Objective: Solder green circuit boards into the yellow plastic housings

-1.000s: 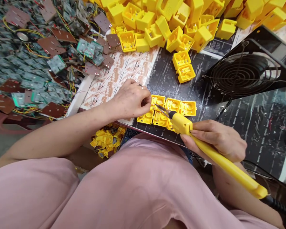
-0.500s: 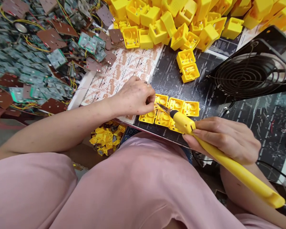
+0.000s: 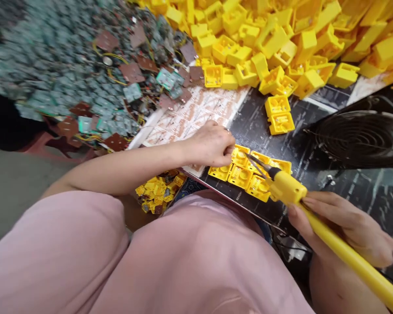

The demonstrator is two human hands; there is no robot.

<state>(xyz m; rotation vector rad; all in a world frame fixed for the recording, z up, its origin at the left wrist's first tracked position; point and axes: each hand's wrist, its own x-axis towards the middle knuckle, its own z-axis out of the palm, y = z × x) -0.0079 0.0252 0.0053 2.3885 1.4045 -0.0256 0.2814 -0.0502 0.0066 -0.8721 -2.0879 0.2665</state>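
Left hand: my left hand lies curled at the near corner of the block; my fingertips rest against the upper-left housing; I cannot tell whether they pinch it or only steady it.
Right hand: my right hand is closed around the yellow handle of a soldering iron, held like a pen; its thin metal tip points down over the block; I cannot tell whether the tip touches anything.
Workpiece: six open yellow plastic housings stand packed together in two rows on a black printed mat; the block lies between my hands, with the iron's tip above it.
Handling: I judge them light, stiff and thin-walled; they could skid on the mat under a push; best held by the outer walls, clear of the tip, since the plastic may soften with heat.
Around: a heap of loose yellow plastic housings lies beyond; a pair of housings sits apart on the mat; a pile of circuit boards with yellow wires lies to my left; a black wire-guarded fan stands to my right; pink trousers fill the bottom of the view.
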